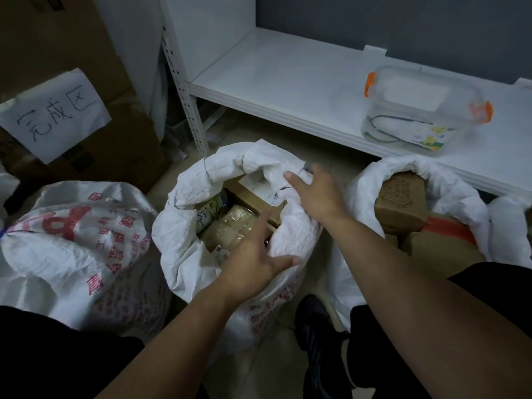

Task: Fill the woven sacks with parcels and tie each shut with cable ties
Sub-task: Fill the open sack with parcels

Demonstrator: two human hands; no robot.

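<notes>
Dim room. A grey wall (403, 27) stands behind a low white shelf (273, 82) on a perforated white post (187, 105). A clear tub (423, 110) with orange clips sits on the shelf. Beige floor (259, 131). Cardboard boxes (72, 53) at left carry a handwritten paper sign (54, 116).

The right hand (313, 194) is motion-blurred; its fingertips are hidden behind sack (230, 168) folds.

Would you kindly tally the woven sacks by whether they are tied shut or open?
Tied shut: 1, the red-printed sack on the left.
Open: 2, the middle sack and the right sack, both showing parcels.
Total: 3 sacks.
</notes>
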